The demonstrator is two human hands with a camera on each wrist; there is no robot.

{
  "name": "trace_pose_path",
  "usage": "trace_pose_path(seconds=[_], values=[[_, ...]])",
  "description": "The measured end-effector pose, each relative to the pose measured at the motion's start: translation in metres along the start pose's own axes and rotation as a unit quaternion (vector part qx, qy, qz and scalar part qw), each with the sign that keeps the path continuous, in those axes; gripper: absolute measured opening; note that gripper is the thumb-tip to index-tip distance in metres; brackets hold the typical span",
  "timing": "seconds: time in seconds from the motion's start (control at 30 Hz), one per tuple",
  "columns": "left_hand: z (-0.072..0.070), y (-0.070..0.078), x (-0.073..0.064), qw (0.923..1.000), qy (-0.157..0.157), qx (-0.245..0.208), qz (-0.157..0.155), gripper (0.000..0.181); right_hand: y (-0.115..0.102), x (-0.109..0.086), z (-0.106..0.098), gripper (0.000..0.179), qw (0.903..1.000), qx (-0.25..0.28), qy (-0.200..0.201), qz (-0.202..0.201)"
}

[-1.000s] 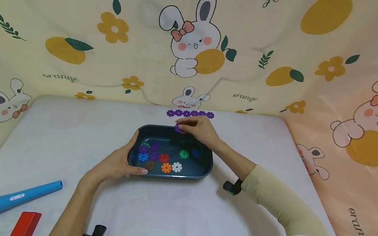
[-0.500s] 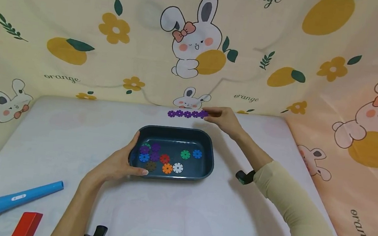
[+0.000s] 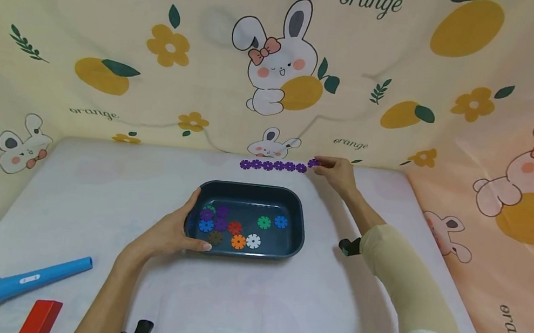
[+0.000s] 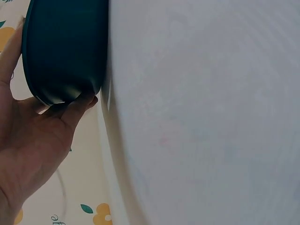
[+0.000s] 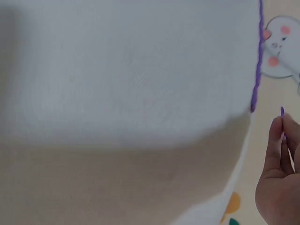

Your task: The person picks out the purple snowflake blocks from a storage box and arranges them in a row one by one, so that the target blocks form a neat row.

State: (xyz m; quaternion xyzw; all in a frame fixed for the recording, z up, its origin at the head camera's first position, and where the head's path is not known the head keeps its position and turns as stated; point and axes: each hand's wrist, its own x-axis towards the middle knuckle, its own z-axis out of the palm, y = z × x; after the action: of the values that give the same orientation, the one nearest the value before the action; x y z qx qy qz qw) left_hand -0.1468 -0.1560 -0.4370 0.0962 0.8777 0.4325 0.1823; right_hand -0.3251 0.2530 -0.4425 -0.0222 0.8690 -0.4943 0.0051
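A purple snowflake disc (image 3: 313,162) is pinched between the thumb and fingers of my right hand (image 3: 337,174); in the right wrist view just the edge of the disc (image 5: 282,111) shows above the fingertips. It is at the right end of a row of several purple snowflake discs (image 3: 267,165) near the table's back edge. My left hand (image 3: 169,235) grips the left end of a dark blue tray (image 3: 243,253), thumb at the front rim. In the left wrist view the fingers (image 4: 77,110) reach under the tray. Several coloured snowflake discs lie inside, among them a white one (image 3: 253,241).
A blue toy microphone (image 3: 40,277) lies on the white table (image 3: 252,306) at the front left, beside a red block (image 3: 41,319). Behind the table hangs a patterned cloth (image 3: 158,90) with rabbits and oranges.
My right hand has carried the purple disc from above the tray's back rim to the right end of the purple row. My left hand keeps its grip on the tray.
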Motion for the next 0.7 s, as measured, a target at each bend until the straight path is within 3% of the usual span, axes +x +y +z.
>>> trace_pose_path(seconds=[0.3,0.7], values=[[0.0,0.0,-0.003,1.0,-0.003,0.0,-0.01,0.13,0.023,0.007,0.001,0.033,0.998,-0.06,0.007,0.019],[0.0,0.0,0.0,0.9999,-0.001,0.002,-0.014,0.129,0.028,0.015,0.004,0.031,0.9982,-0.033,0.015,0.047]])
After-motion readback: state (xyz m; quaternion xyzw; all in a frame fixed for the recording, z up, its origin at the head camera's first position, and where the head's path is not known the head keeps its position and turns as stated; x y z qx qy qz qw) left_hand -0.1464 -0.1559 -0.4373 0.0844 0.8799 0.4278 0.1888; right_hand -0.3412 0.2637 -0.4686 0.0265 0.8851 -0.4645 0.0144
